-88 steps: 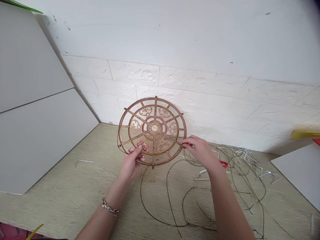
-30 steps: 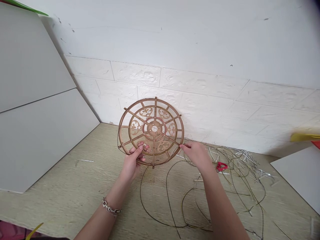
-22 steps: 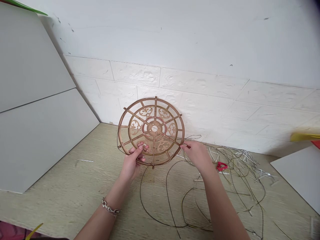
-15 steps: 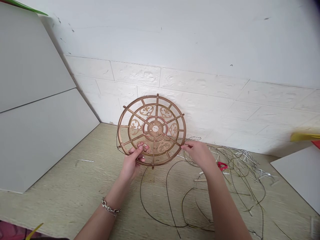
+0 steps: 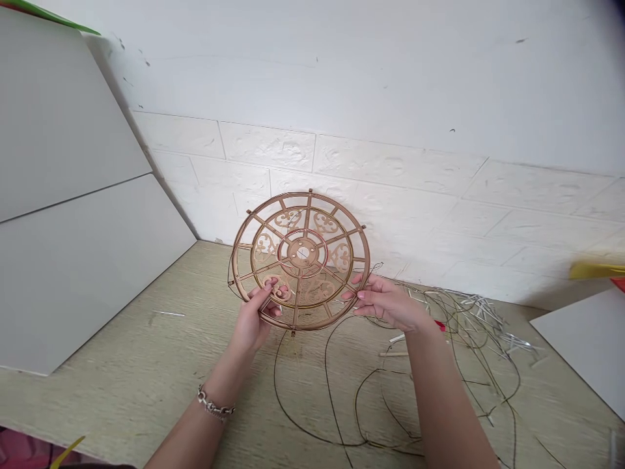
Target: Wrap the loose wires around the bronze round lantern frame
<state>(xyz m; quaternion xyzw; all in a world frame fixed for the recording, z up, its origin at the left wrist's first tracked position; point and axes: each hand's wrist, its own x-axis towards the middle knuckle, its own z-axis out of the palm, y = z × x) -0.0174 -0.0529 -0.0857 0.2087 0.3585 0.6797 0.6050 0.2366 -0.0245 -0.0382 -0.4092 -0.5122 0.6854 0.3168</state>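
A round bronze-coloured frame (image 5: 301, 306) with spokes and scrollwork is held up above the table, tilted, its face toward me. Thin wire runs along its rim, and a reddish ring circles its hub. My left hand (image 5: 256, 314) grips the lower left rim, thumb in front and fingers partly behind. On the lower right rim, my right hand (image 5: 385, 303) holds on with its thumb in front and some fingers behind the openings. A thin wire end (image 5: 378, 266) sticks out just above my right hand.
Loose dark and yellowish wires (image 5: 328, 378) loop over the table (image 5: 161, 391). White sticks (image 5: 476, 306) lie piled at the right, near a small red piece (image 5: 440, 325). White panels (image 5: 97, 260) stand left and right; a brick-patterned wall (image 5: 390, 169) is behind.
My right hand has gone from pinching at the lower right rim to a wider hold around it, fingers spread behind. The round frame has turned slightly and its lower edge sits a little lower.
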